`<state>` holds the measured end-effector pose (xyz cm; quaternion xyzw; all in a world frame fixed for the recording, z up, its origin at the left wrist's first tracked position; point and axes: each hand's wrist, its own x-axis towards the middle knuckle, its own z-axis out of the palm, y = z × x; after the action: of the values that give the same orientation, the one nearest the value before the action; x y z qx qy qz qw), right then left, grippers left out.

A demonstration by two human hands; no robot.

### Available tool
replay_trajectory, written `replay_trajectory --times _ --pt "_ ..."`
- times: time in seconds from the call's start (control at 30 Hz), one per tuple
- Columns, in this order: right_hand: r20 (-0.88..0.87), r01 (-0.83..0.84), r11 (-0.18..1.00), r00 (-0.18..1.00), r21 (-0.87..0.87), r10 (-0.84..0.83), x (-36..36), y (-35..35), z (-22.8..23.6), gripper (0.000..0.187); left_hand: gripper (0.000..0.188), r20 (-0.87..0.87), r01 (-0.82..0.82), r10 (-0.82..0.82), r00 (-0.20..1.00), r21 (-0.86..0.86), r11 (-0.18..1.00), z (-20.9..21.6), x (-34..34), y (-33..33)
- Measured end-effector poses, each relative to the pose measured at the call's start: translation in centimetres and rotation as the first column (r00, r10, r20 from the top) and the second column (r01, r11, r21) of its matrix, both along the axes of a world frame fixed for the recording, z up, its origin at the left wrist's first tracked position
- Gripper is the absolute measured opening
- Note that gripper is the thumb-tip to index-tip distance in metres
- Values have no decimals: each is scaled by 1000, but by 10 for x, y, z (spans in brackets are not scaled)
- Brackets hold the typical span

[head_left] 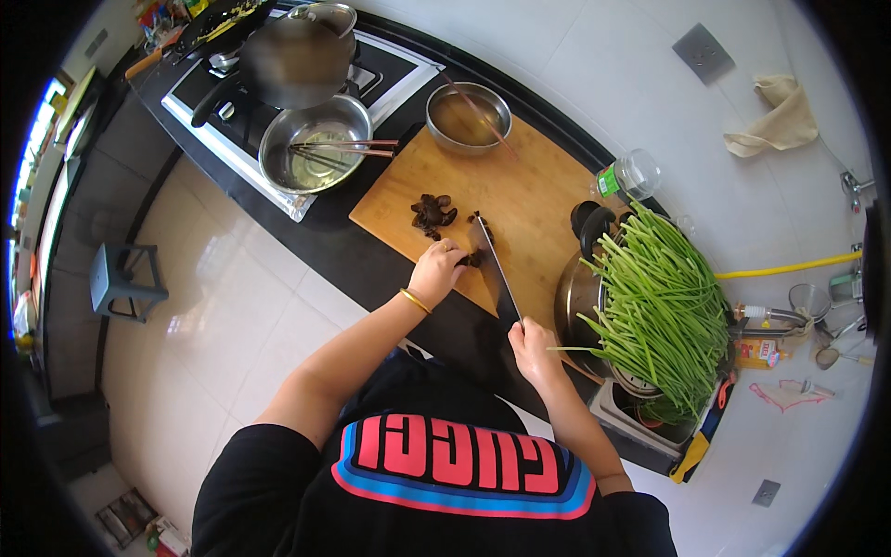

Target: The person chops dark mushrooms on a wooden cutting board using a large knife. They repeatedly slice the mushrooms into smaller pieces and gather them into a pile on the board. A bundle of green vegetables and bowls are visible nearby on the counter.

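My right hand [534, 351] is closed around the handle of a kitchen knife [497, 269]. The blade reaches away over the wooden cutting board [548, 200], its tip near some small dark cut bits. My left hand [438, 271], with a gold bangle at its wrist, has bent fingers pressing a dark brown mushroom piece [470, 260] on the board, just left of the blade. That piece is mostly hidden by the fingers. Beyond my left hand lies a small heap of dark brown mushrooms [432, 213].
A metal bowl of brownish liquid [469, 116] with a chopstick across it stands on the board's far edge. Left are a steel bowl with chopsticks [316, 144] and a gas stove [213, 97]. Right are a clear jar [637, 174] and a heap of long green stalks [659, 306].
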<state>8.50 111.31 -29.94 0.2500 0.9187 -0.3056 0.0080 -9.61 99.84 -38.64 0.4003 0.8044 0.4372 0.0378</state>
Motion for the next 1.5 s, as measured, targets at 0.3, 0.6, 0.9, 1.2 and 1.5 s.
replay_trajectory --times 0.3,0.6,0.9,1.2,1.5 --pt "-52 64 998 997 0 -63 -9 0 -15 26 14 57 -56 55 997 9 998 0 9 1" --pt "-25 -40 999 999 -10 40 3 0 5 21 15 93 -116 110 990 62 991 -5 9 -2" --pt "31 -11 999 999 37 10 0 2 -22 25 9 79 -161 156 985 58 985 -8 12 2" --pt "46 -64 998 997 30 63 -3 0 12 24 7 82 -209 205 975 49 977 -7 12 4" --pt "51 -45 997 998 63 42 -5 -2 -23 25 8 183 -236 227 957 28 971 -11 13 7"
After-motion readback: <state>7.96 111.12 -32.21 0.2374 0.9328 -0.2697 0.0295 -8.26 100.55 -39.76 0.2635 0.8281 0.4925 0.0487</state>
